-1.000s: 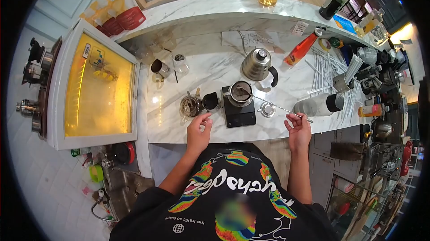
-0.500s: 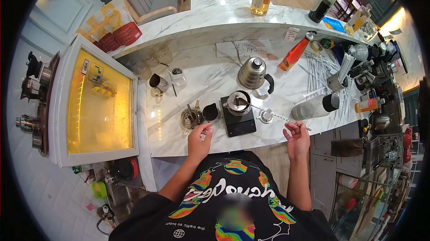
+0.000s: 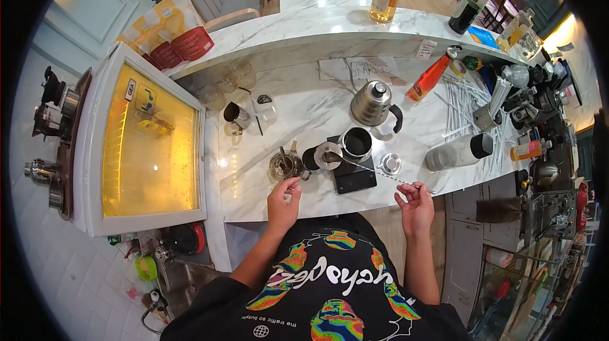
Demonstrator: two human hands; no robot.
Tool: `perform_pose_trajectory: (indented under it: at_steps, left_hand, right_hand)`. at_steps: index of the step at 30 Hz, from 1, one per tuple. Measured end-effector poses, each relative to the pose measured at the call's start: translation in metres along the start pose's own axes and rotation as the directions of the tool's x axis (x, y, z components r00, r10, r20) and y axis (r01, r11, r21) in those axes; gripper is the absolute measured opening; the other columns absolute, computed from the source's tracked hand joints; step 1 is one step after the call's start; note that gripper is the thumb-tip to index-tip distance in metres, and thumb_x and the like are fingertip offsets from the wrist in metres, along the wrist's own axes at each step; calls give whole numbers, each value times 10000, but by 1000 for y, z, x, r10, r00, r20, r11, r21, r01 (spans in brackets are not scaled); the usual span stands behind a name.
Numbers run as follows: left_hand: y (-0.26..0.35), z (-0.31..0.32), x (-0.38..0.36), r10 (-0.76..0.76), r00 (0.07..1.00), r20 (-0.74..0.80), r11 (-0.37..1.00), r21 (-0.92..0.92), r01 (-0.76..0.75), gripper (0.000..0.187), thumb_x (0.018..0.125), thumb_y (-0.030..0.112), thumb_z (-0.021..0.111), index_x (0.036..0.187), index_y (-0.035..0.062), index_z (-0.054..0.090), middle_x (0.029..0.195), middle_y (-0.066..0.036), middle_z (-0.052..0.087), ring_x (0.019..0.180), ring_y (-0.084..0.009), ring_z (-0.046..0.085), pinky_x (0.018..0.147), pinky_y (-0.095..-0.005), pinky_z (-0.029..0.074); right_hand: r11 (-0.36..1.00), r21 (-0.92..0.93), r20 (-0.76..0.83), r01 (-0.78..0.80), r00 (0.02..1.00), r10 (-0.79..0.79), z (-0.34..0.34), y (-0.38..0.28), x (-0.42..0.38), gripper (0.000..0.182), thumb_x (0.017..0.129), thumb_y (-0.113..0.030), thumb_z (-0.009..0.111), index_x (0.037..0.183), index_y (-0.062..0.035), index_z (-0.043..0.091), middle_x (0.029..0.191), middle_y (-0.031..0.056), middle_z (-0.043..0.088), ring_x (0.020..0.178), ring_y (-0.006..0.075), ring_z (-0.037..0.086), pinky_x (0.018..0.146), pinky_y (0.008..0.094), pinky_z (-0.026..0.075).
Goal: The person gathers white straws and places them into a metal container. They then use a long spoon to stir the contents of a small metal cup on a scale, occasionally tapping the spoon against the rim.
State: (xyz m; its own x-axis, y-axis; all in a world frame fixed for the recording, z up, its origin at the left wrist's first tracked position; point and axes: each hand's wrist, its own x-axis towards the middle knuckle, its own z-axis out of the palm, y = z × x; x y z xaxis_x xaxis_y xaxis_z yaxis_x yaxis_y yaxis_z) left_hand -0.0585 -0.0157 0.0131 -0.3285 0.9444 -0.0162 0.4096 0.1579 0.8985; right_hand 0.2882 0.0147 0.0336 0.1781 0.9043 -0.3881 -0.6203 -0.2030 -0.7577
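Nearby, kettle [image 3: 372,103], scale [image 3: 353,175] (beneath cup [image 3: 356,142]) — straws [image 3: 466,103] rightward

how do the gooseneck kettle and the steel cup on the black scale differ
The gooseneck kettle is larger, lidded, with a black handle, and stands on the marble counter. The steel cup is smaller, open-topped, dark inside, and sits on the black scale. Both are shiny metal and upright.

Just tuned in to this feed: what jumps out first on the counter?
The glowing yellow display case at the left dominates. At the counter's middle, a black scale carries a metal cup, and the right hand holds a long bar spoon reaching toward it. White straws lie scattered at the right.
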Motion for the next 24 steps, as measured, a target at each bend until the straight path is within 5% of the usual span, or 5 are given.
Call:
perform_pose_trajectory:
  at_steps: [24]
  left_hand:
    - [-30, -19, -1, 10, 1000, 1, 1000, -4, -10, 243, 956, 139, 723, 1187, 68, 756, 956, -66, 742, 803, -136, 669, 681, -303, 491]
  right_hand:
    - [997, -21, -54, -71, 996, 70, -6, 73, 13, 283, 1144, -326, 428, 1203, -74, 540, 1097, 163, 743, 1093, 295, 703, 910, 458, 547]
